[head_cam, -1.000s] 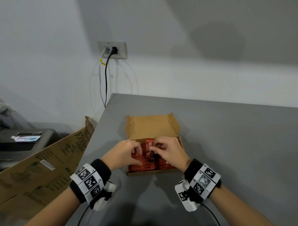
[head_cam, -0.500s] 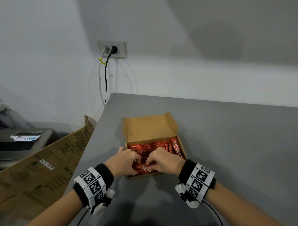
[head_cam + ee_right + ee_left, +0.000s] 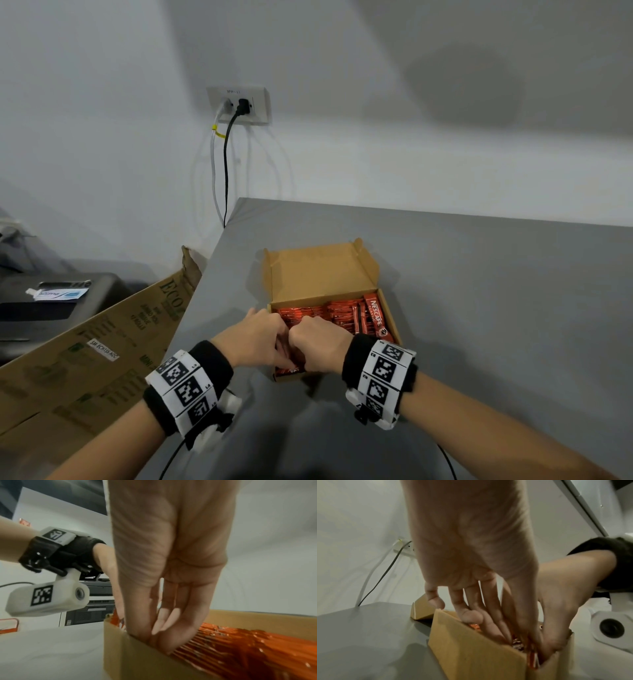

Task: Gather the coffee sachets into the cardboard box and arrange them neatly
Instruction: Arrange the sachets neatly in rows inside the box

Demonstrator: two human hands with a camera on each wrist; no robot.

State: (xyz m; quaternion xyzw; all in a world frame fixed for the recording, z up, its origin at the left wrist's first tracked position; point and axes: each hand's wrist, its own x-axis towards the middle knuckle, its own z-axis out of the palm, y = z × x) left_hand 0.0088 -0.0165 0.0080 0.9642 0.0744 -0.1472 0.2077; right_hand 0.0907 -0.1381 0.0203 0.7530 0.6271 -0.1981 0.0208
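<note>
An open cardboard box (image 3: 323, 274) sits on the grey table (image 3: 496, 308), lid up at the back, filled with red coffee sachets (image 3: 342, 317). Both hands meet at its near left corner. My left hand (image 3: 260, 337) reaches straight fingers (image 3: 494, 628) down among the sachets, thumb over the left wall of the box (image 3: 471, 655). My right hand (image 3: 318, 346) pinches a sachet (image 3: 533, 661) between thumb and fingers (image 3: 173, 635) just inside the near wall of the box (image 3: 137, 662). The packed sachets (image 3: 240, 649) stand on edge in rows. The fingertips are buried.
A large flattened carton (image 3: 102, 342) leans against the table's left edge, with a dark printer (image 3: 51, 301) beyond it. A wall socket (image 3: 239, 106) with two cables is behind the table. Bare table surface lies right of the box.
Both hands have drawn back from the middle of the box to its near left corner and dipped deeper in. The sachets along the far and right side are now uncovered.
</note>
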